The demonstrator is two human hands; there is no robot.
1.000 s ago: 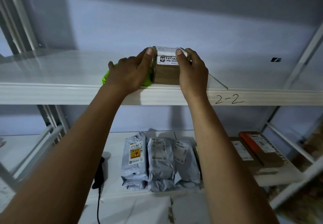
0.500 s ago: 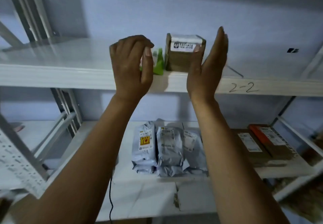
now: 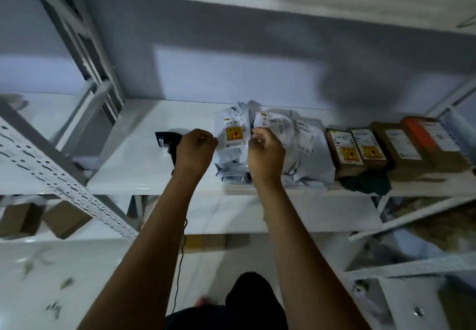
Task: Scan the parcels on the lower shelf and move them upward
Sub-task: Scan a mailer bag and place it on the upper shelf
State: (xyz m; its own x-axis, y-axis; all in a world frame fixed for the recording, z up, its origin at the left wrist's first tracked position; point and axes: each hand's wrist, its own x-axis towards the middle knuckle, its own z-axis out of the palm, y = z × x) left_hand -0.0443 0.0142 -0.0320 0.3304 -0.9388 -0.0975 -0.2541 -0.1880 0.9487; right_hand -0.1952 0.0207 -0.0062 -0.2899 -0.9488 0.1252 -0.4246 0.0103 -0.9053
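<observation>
The white lower shelf [image 3: 134, 164] carries a black scanner [image 3: 164, 137] at the left, then grey mailer bags [image 3: 306, 149] close together, the leftmost bag [image 3: 233, 136] with a yellow label. Further right, four brown cardboard boxes [image 3: 345, 154] stand side by side, and a dark green thing [image 3: 365, 183] lies at the front edge.

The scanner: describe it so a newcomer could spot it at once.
Find the white lower shelf. Left of the grey bags, partly behind the left hand, lies the scanner: the only black item, trailing a cord.
</observation>
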